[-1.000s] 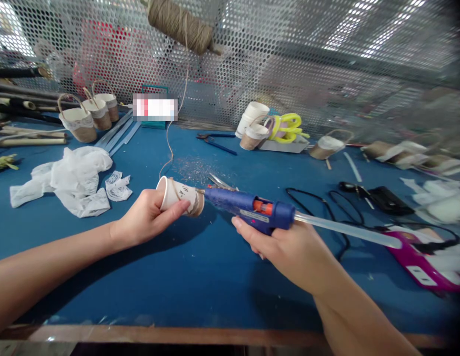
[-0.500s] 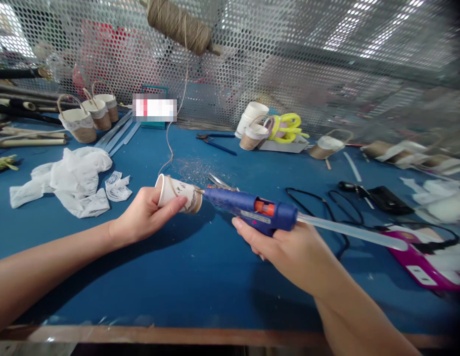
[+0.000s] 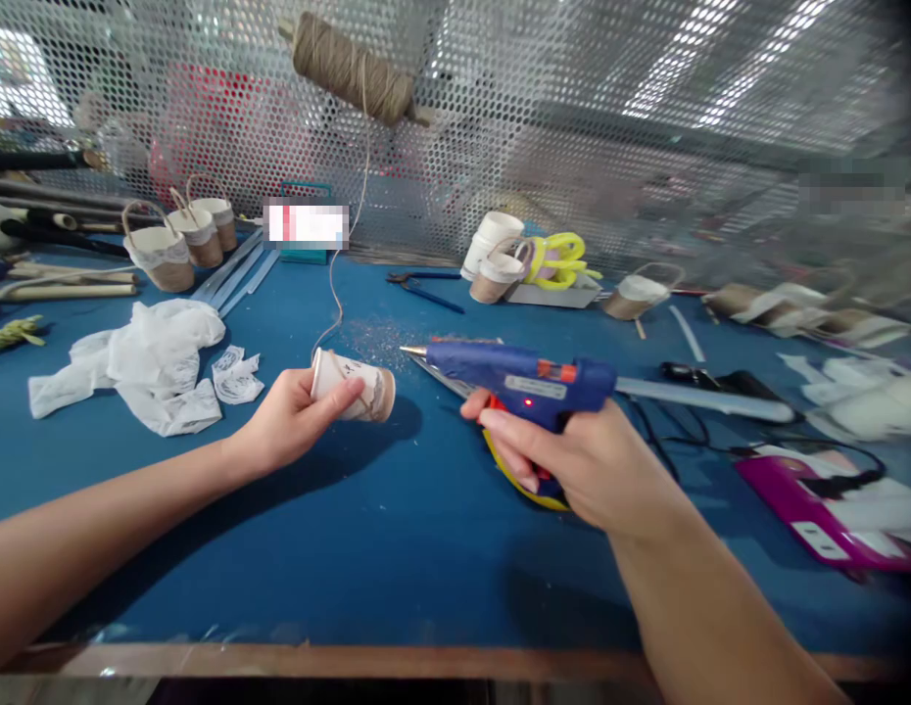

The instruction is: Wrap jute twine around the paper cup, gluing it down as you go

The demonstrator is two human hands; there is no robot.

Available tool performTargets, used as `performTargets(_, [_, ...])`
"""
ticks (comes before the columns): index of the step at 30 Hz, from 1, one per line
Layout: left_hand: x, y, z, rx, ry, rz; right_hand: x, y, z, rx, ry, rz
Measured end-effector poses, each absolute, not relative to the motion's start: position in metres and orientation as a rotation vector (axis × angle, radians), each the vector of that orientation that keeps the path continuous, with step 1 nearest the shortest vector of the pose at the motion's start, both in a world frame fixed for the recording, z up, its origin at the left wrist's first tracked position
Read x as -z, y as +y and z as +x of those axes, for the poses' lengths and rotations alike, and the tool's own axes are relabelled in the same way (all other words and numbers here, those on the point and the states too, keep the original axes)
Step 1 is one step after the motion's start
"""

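My left hand (image 3: 290, 416) is closed round a white paper cup (image 3: 378, 392) that lies on its side, its base end facing right. Twine (image 3: 339, 304) runs down to the cup's rim from a spool (image 3: 353, 69) above. A blue hot glue gun (image 3: 492, 367) is gripped in my right hand (image 3: 573, 455), with a red light lit on its body. Its metal nozzle points left, apart from the cup. A clear glue stick (image 3: 705, 399) sticks out of its back. Something yellow-edged lies beneath my right hand, partly hidden.
Crumpled white lace (image 3: 143, 352) lies to the left. Small handled cups (image 3: 162, 259) stand behind it, near clear glue sticks (image 3: 239, 269). Blue-handled pliers (image 3: 426, 291) and stacked white cups (image 3: 492, 240) are at the back. A magenta object (image 3: 786, 504) sits at right, near a black cord.
The glue gun's nozzle has come off the cup. My right hand has raised and tilted the gun. My left hand still holds the cup in nearly the same place.
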State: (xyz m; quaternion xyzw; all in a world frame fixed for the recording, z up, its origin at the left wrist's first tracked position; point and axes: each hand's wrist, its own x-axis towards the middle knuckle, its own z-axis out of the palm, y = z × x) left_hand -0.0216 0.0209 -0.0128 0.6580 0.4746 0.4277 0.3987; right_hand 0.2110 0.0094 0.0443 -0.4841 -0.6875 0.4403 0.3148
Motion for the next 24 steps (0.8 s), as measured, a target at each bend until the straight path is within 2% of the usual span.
performTargets(2, [0.013,0.021,-0.021,-1.089,1.198,1.613,-0.048,0.019,0.215,-1.218,-1.681,-1.244])
performTargets(7, [0.012,0.02,-0.019,-1.095,1.18,1.568,-0.049,0.062,0.225,-1.02,-1.382,-1.473])
performTargets(16, [0.015,0.018,-0.018,-1.066,1.16,1.625,-0.009,0.126,0.234,-1.005,-1.515,-1.856])
performTargets(24, [0.014,0.017,-0.02,-1.027,1.121,1.716,-0.007,0.134,0.229,-0.669,-1.678,-2.096])
